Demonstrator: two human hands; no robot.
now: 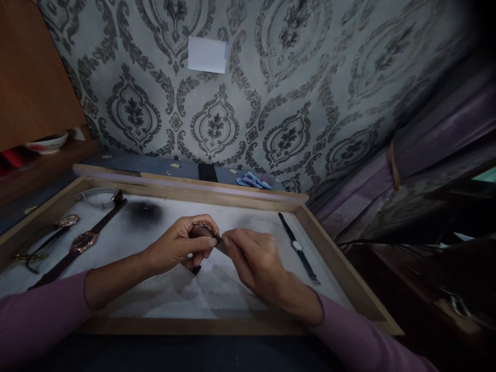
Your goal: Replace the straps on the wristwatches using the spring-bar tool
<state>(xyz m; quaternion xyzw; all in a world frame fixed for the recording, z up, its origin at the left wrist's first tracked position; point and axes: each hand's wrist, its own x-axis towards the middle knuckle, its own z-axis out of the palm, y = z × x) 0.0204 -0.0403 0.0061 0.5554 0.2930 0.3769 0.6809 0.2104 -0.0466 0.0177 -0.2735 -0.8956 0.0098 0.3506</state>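
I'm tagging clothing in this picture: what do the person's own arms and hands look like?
The left sleeve and right sleeve are plain, dusky purple, ending short of the wrists. The left hand and right hand wear no gloves, and no bracelet or watch shows on either wrist.

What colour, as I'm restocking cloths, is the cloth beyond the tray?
Light blue; the cloth shows best in the head view.

A round watch with a gold-toned, dark-patched rim and a dull brown flat side (202, 227) is held up, tilted, near the frame's centre. A thin, flat, dark strip (221, 247) slants down rightward at its lower right edge, mostly covered; whether they touch is unclear.
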